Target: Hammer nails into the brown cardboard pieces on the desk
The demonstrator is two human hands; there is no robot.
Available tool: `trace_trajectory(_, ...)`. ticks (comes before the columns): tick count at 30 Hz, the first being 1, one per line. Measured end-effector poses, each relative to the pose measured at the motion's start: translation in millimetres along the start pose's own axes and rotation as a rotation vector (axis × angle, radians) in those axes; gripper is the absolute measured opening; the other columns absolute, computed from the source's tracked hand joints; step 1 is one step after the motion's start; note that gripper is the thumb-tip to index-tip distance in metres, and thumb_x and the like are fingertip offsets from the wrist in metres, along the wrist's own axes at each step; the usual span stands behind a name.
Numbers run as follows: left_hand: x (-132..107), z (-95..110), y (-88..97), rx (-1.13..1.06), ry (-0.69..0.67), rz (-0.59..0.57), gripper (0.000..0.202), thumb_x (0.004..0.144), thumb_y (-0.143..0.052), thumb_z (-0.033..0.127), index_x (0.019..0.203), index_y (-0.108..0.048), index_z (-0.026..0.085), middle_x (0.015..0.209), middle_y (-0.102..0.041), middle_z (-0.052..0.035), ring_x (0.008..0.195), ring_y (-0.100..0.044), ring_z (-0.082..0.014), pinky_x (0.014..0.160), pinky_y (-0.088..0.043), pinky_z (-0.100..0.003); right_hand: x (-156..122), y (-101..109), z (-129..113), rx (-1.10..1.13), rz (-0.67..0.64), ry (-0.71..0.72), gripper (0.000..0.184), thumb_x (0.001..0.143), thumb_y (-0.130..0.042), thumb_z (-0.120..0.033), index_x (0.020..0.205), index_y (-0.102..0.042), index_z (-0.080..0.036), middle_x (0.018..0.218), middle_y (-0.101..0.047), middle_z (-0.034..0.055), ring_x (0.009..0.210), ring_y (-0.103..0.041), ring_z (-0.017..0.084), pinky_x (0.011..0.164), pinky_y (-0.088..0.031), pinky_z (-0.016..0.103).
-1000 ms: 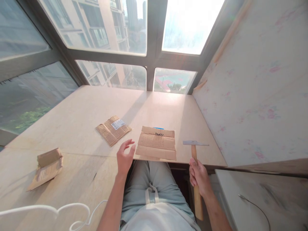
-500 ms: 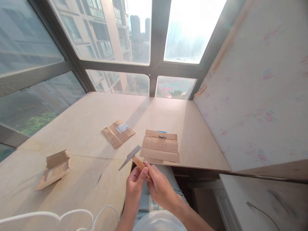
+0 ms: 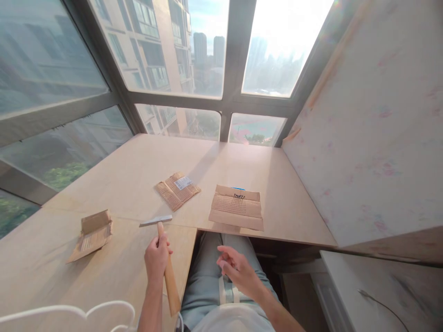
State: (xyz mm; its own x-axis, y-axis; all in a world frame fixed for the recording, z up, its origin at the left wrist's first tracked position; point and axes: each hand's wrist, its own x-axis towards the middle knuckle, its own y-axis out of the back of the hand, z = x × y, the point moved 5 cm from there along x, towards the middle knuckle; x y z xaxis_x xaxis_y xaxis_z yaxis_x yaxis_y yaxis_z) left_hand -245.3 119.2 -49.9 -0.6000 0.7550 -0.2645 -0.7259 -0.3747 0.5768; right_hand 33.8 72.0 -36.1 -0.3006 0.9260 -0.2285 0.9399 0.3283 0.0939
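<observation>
My left hand [image 3: 157, 256] is closed round the upper part of a hammer's wooden handle. The hammer [image 3: 170, 281] has its grey metal head up and its handle slanting down toward me, above the left part of the table. Over my lap, my right hand [image 3: 238, 269] holds nothing, its fingers loosely bent and apart. The nearest thing in front of it is a creased cardboard piece [image 3: 236, 219] dotted with rows of holes. Several dark nails [image 3: 238, 197] lie near its far edge, with a blue object [image 3: 238, 188] partly hidden behind it.
A folded cardboard piece with a white label [image 3: 182, 182] lies left of the dotted one. An open cardboard flap [image 3: 93, 235] stands on the wooden table [image 3: 138, 170] at the left. White tubing [image 3: 110, 305] curves across the lower left. A cable [image 3: 380, 306] rests on a white surface at right.
My hands have moved apart. The right hand has let go of the hammer, and the left has carried it leftward, its head now nearly level. The small dark piece on the left table no longer shows.
</observation>
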Motion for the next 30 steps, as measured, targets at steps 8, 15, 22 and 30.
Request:
trace_trajectory(8, 20, -17, -1.6, 0.110, 0.036, 0.117, 0.032, 0.081, -0.042, 0.040, 0.075, -0.066, 0.019, 0.073, -0.071, -0.0097, 0.072, -0.064, -0.0272, 0.065, -0.044, -0.033, -18, 39, 32, 0.018, 0.116, -0.073, 0.032, 0.083, -0.054, -0.035, 0.109, -0.058, -0.015, 0.081, -0.065, 0.0031, 0.063, -0.060, 0.015, 0.064, -0.048, 0.029)
trace_trajectory(15, 30, -17, 1.1, 0.192, 0.020, 0.244, 0.035, 0.081, -0.044, 0.041, 0.071, -0.068, 0.018, 0.077, -0.072, -0.0155, 0.078, -0.064, -0.0310, 0.065, -0.044, -0.035, -17, 56, 34, 0.017, 0.193, -0.091, 0.034, 0.083, -0.055, -0.037, 0.109, -0.059, -0.015, 0.082, -0.067, 0.0042, 0.064, -0.062, 0.016, 0.064, -0.048, 0.031)
trace_trajectory(22, 25, -25, 5.5, 0.236, -0.025, 0.222, 0.033, 0.076, -0.054, 0.043, 0.087, -0.070, 0.016, 0.086, -0.073, -0.0135, 0.086, -0.065, -0.0303, 0.070, -0.046, -0.033, -17, 70, 40, 0.026, 0.228, -0.123, 0.035, 0.081, -0.055, -0.038, 0.106, -0.060, -0.015, 0.082, -0.067, 0.0045, 0.064, -0.062, 0.017, 0.063, -0.048, 0.030)
trace_trajectory(30, 21, -35, 2.7, 0.409, -0.087, 0.101, 0.043, 0.077, -0.055, 0.040, 0.108, -0.066, 0.012, 0.093, -0.073, -0.0153, 0.092, -0.066, -0.0317, 0.077, -0.047, -0.035, -16, 88, 59, 0.085, 0.296, -0.153, 0.038, 0.078, -0.058, -0.042, 0.104, -0.061, -0.016, 0.081, -0.067, 0.0043, 0.063, -0.061, 0.017, 0.059, -0.047, 0.029)
